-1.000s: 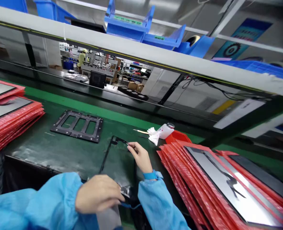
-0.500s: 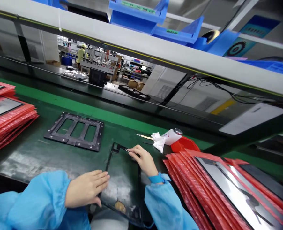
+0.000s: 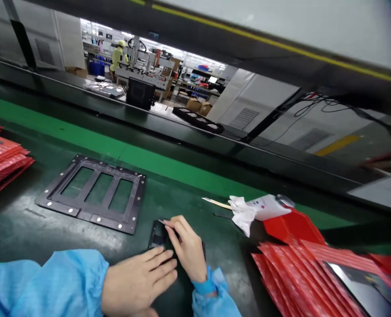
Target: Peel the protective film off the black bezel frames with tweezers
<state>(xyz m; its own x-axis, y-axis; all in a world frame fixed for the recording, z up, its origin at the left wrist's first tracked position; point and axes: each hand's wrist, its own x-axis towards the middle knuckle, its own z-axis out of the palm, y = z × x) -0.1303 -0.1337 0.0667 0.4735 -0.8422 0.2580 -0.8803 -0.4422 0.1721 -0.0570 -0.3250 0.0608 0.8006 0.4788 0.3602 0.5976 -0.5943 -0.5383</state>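
Observation:
A thin black rectangular frame (image 3: 153, 232) lies on the green work surface in front of me, its lower part hidden behind my hands. My left hand (image 3: 142, 275) is spread flat with its fingers stretched out, over the frame's left side. Whether it presses on the frame, I cannot tell. My right hand (image 3: 187, 248) pinches a small thin pointed tool (image 3: 162, 222) between thumb and fingertips. The tool's tip is at the frame's top edge; its exact kind is too small to make out. A blue band circles the right wrist.
Left of the frame lies a black fixture plate (image 3: 92, 213) with three openings. Red bubble-wrap sleeves are stacked at left (image 3: 8, 160) and right (image 3: 291, 268). Farther back are a wooden-handled blade (image 3: 220, 203), a white cloth (image 3: 243, 215), a white bottle (image 3: 268, 207) and a red bin (image 3: 294, 226).
My view has tilted down and closer. The right hand, with its pointed tool, has shifted leftward along the frame's top edge toward the corner. My left hand is now nearer to the right hand.

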